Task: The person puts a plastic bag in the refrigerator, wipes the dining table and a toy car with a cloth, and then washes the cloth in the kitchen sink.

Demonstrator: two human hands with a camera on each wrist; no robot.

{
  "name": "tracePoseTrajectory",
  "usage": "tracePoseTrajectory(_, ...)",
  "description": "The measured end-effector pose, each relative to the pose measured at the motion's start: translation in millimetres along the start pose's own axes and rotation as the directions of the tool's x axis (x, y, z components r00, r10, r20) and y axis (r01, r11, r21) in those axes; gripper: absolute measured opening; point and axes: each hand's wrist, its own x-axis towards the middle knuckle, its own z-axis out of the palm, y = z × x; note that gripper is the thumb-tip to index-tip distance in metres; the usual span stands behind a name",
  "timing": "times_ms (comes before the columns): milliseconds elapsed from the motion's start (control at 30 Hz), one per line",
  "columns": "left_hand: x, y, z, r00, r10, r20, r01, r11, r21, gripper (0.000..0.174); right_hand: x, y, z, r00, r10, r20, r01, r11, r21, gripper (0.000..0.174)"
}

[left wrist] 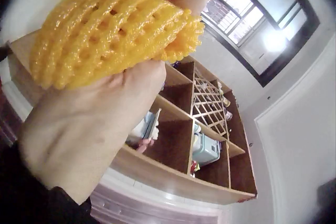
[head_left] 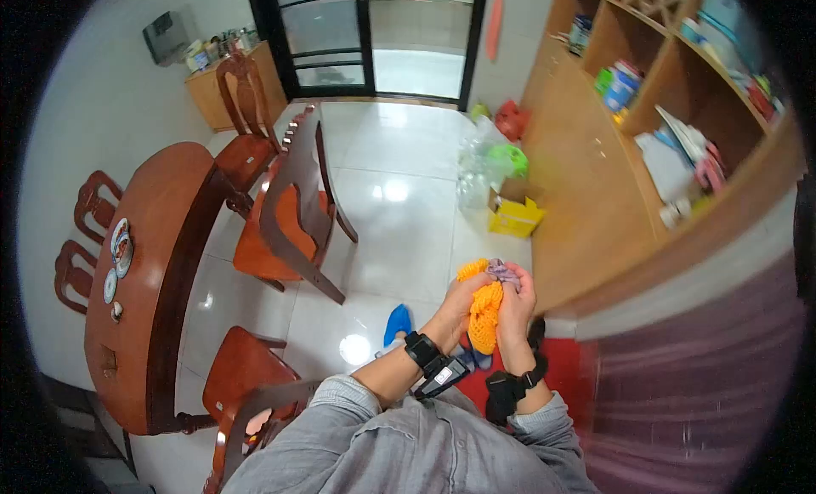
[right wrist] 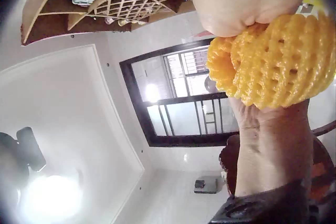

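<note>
In the head view both hands meet at chest height over the floor, holding an orange foam net sleeve between them. My left hand grips its left side with curled fingers. My right hand grips its right side, and a small grey-purple piece sticks out above those fingers; I cannot tell what it is. The left wrist view shows the net bunched and squeezed between palm and fingers. In the right wrist view the net is pressed under a fingertip.
A dark wooden table with several chairs fills the left. Wooden shelving runs along the right wall. On the tiled floor lie a yellow box, plastic bags and blue slippers. A red mat lies underfoot.
</note>
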Motion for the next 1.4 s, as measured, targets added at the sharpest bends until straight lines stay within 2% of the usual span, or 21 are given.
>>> tracePoseTrajectory(133,74,79,-7,0.998,0.044,-0.038,-0.038,0.99,0.133,0.019,95,37,65,0.998,0.024,0.053,-0.026,0.999,0.027,0.027)
tracePoseTrajectory(267,159,158,-9,0.996,0.092,-0.024,-0.089,0.993,0.083,0.018,188,32,144,0.998,0.012,0.059,-0.012,1.0,-0.007,0.028)
tracePoseTrajectory(367,218,200,7,0.997,0.057,-0.06,-0.054,0.998,0.043,0.018,253,36,169,0.999,-0.007,0.05,0.009,1.0,-0.028,0.028)
tracePoseTrajectory(533,313,266,23,0.997,0.02,-0.071,-0.014,0.996,0.09,0.018,363,49,217,0.999,-0.038,0.015,0.039,0.996,-0.083,0.027)
tracePoseTrajectory(600,359,290,19,0.997,0.045,-0.069,-0.038,0.994,0.103,0.018,407,55,238,0.999,0.037,0.037,-0.035,0.998,-0.055,0.027)
tracePoseTrajectory(700,437,322,2,0.997,0.056,-0.052,-0.049,0.991,0.126,0.019,481,71,278,0.996,-0.053,0.065,0.054,0.998,-0.016,0.027)
tracePoseTrajectory(733,485,343,1,0.996,0.076,-0.051,-0.068,0.989,0.132,0.02,524,76,297,0.997,-0.037,0.072,0.035,0.999,0.03,0.027)
tracePoseTrajectory(833,551,402,10,0.991,0.118,-0.064,-0.106,0.98,0.168,0.021,605,83,345,0.993,0.012,0.118,-0.021,0.997,0.08,0.027)
tracePoseTrajectory(1000,592,490,14,0.963,0.237,-0.129,-0.207,0.956,0.21,0.02,677,86,434,0.968,0.001,0.253,-0.007,1.0,0.024,0.027)
tracePoseTrajectory(1100,651,535,-3,0.943,0.27,-0.195,-0.242,0.958,0.152,0.021,739,101,483,0.95,0.014,0.311,-0.02,1.0,0.015,0.027)
tracePoseTrajectory(1167,701,571,-11,0.946,0.262,-0.189,-0.244,0.963,0.113,0.021,792,115,518,0.931,0.004,0.364,0.015,0.999,-0.051,0.027)
tracePoseTrajectory(1233,745,611,-18,0.952,0.255,-0.169,-0.247,0.967,0.067,0.022,840,119,560,0.929,-0.042,0.367,0.077,0.994,-0.081,0.027)
tracePoseTrajectory(1300,787,639,-16,0.951,0.237,-0.197,-0.225,0.971,0.079,0.023,878,116,584,0.942,0.011,0.336,0.001,0.999,-0.036,0.027)
tracePoseTrajectory(1367,842,672,-11,0.955,0.229,-0.187,-0.224,0.973,0.052,0.022,931,119,609,0.95,0.006,0.313,0.021,0.996,-0.084,0.027)
tracePoseTrajectory(1400,866,681,-9,0.964,0.217,-0.153,-0.212,0.976,0.044,0.021,955,121,614,0.959,0.01,0.282,0.002,0.999,-0.045,0.027)
